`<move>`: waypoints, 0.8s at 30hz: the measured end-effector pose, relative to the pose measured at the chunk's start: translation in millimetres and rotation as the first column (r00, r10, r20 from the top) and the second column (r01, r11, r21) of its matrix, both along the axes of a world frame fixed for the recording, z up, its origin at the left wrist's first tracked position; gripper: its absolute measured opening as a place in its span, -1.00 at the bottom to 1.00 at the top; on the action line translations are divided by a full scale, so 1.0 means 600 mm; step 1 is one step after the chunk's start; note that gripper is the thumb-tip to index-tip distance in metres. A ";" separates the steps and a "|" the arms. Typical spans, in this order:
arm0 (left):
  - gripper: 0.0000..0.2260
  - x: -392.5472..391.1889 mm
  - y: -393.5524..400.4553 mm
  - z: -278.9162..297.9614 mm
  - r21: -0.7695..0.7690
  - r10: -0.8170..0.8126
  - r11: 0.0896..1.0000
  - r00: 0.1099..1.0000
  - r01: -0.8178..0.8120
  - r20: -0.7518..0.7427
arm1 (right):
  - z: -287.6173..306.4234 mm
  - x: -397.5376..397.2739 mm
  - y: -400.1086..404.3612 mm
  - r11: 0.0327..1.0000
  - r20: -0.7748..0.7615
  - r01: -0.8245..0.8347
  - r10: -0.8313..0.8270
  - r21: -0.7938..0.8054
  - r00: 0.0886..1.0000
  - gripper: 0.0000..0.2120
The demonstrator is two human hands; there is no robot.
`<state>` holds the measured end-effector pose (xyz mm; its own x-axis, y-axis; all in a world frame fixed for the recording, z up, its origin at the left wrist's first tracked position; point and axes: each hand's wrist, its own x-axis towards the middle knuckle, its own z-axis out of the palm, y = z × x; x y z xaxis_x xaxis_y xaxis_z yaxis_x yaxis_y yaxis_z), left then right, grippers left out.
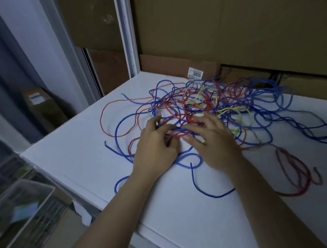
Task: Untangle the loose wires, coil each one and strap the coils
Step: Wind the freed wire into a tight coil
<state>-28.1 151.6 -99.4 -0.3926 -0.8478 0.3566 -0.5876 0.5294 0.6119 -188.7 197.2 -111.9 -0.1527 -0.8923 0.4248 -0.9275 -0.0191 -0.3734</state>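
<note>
since nothing's been separated yet, the whole mess of wires (205, 105) is still one big knot sitting on the white table (82, 165), spread from the middle out toward the right edge and back toward the cardboard boxes (229, 27). blue, red and a couple of yellow-green ones all looped through each other. no coils, and i can't spot any straps anywhere.

left hand (156, 143) is at the near edge of the pile with fingers curled in around a red wire (175, 135), looks like a pinch, though the blur makes it hard to swear to. right hand (214, 140) lies across the tangle with fingers spread and fairly straight, pressing down more than grabbing.

what could go wrong imo: yanking that red one while the other hand pins the pile would probably just cinch the loops tighter. also the blue strands (318, 130) on the far right are near the edge, so a hard pull could drag stuff off the table. finding a free end (105, 143) first seems safer.
</note>
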 end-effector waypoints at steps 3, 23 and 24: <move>-0.72 0.001 -0.004 -0.002 -0.014 0.038 0.999 0.998 -0.039 -0.051 | -0.002 0.012 -0.002 0.997 0.022 0.030 -0.028 -0.078 0.999 -0.75; -0.68 0.000 0.015 0.010 -0.111 0.168 0.981 0.980 -0.156 0.103 | 0.046 0.065 0.188 0.985 0.072 -0.049 0.038 0.166 0.997 -0.78; -0.67 0.002 0.021 0.015 -0.152 0.197 0.972 0.976 -0.181 0.095 | 0.044 0.067 0.190 0.991 0.099 -0.026 0.013 0.130 0.995 -0.72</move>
<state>-26.6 164.0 -90.6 -0.2731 -0.8541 0.4427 -0.7441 0.4792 0.4654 -148.5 311.1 -85.7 -0.1696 -0.9426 0.2878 -0.8864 0.0182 -0.4625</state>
